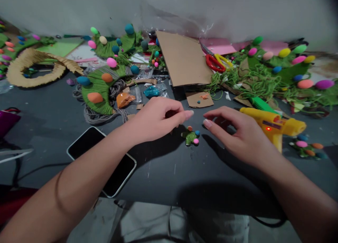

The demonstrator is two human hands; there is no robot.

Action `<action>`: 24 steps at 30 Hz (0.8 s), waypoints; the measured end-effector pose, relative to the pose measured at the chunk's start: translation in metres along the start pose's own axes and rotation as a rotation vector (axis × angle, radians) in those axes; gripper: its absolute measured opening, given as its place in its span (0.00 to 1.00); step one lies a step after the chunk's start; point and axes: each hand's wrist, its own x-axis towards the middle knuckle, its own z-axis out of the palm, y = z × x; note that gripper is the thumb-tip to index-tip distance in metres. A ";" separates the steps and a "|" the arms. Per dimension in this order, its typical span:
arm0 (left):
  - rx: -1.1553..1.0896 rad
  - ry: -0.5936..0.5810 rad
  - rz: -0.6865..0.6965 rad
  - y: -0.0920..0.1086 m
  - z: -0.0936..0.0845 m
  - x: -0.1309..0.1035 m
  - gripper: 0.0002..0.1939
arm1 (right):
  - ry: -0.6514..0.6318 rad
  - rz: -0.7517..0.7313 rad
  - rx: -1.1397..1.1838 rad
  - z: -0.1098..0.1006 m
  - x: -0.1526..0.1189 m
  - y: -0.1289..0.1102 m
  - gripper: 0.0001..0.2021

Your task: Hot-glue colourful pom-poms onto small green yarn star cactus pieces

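Observation:
A small green yarn-wrapped piece (189,137) with orange, blue and pink balls lies on the dark table, below and between my two hands. My left hand (161,118) hovers just up and left of it, thumb and forefinger brought together; whatever may be between the tips is too small to make out. To the right, my right hand (235,134) is held over the table with thumb and forefinger slightly apart and nothing visible between them. Neither hand touches the green piece. Beside my right hand lies a yellow glue gun (274,121) with a lit red light.
A phone (118,176) lies under my left forearm. Behind are a cardboard sheet (185,60), red and yellow scissors (218,62), a green yarn-wrapped crescent (97,89), clay packets (125,99) and green yarn (248,81). Another small decorated piece (306,148) lies at right.

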 end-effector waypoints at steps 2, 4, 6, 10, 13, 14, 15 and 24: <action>0.069 0.028 0.002 -0.002 0.000 0.000 0.22 | -0.005 -0.005 -0.004 0.000 0.000 0.000 0.12; 0.086 0.042 0.024 -0.005 -0.001 0.000 0.16 | -0.008 -0.007 -0.008 0.000 -0.001 0.000 0.12; 0.088 0.062 0.053 -0.007 -0.002 0.000 0.10 | -0.009 -0.008 -0.013 0.000 -0.001 0.000 0.12; 0.057 0.161 0.036 -0.004 -0.010 -0.001 0.12 | -0.005 -0.024 -0.021 0.000 0.000 0.001 0.12; 0.016 0.293 0.013 0.001 -0.015 -0.002 0.19 | 0.002 -0.035 -0.029 0.001 0.001 0.001 0.11; 0.012 0.353 0.024 0.001 -0.017 -0.003 0.20 | 0.004 -0.036 -0.032 0.001 0.001 0.000 0.11; 0.006 0.409 0.038 0.002 -0.018 -0.003 0.19 | 0.006 -0.035 -0.034 0.000 0.001 0.000 0.11; -0.191 0.836 0.106 -0.003 -0.032 -0.001 0.13 | -0.010 -0.025 -0.030 0.000 0.000 0.001 0.12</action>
